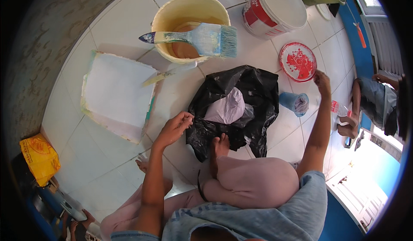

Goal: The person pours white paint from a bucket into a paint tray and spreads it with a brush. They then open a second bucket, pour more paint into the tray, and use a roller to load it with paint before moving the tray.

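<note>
The plastic bag (258,86) is black with some whitish smears, and the bundle (228,105) in it has a pale lilac colour. The round lid (297,62) is red, covered with irregular white patches. The cup (290,101) is blue. The wide bucket (217,9) is pale yellow; the brush (208,39) shows a dark blue handle tip, a whitish and light blue middle, and blue-green bristles. The pail (284,8) is white with a red area. The tray (116,92) is white, its edges stained yellowish. The floor tiles (107,189) are white with thin greyish lines. The trousers (258,180) are dusty pink, the shirt (258,221) greyish blue.
</note>
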Demonstrator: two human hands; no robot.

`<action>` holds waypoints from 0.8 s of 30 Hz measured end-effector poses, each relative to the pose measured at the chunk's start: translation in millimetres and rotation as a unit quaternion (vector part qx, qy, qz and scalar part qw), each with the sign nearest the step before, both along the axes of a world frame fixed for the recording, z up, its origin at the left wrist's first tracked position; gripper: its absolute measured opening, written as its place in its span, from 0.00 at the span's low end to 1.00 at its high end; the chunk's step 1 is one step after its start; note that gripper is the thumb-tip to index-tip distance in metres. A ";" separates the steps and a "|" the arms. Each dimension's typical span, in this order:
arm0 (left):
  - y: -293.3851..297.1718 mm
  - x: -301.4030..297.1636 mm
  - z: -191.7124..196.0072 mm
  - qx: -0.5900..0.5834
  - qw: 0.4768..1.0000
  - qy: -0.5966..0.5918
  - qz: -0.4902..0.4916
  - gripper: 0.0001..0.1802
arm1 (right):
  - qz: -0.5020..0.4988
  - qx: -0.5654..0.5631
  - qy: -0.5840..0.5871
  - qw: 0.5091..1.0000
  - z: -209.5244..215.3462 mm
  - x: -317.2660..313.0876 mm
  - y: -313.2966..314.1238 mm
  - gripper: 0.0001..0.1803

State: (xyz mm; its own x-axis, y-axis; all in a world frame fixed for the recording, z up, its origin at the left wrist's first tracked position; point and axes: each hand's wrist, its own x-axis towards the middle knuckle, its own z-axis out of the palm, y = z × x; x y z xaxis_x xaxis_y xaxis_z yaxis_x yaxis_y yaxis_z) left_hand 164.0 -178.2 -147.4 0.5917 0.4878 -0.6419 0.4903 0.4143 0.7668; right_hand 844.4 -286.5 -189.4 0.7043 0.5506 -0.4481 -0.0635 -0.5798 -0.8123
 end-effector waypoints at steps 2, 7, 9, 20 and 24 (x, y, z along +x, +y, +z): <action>4.4 -2.9 0.8 0.027 0.999 0.015 -0.012 0.17 | 0.058 0.056 -0.003 0.997 41.2 -11.7 22.1 0.19; 29.1 4.6 20.2 0.096 0.994 -0.004 -0.052 0.16 | 0.131 0.142 -0.243 0.951 168.2 -62.4 80.2 0.20; 40.3 11.5 40.9 0.118 0.989 -0.008 -0.087 0.16 | 0.137 0.125 -0.426 0.886 208.6 -121.7 116.4 0.18; 22.6 -64.4 113.4 0.198 0.912 0.043 -0.356 0.17 | 0.345 0.194 -0.597 0.698 147.2 -245.2 204.2 0.10; 27.8 -97.6 153.8 0.139 0.918 0.150 -0.340 0.18 | 0.368 0.169 -0.594 0.695 144.3 -239.8 210.6 0.10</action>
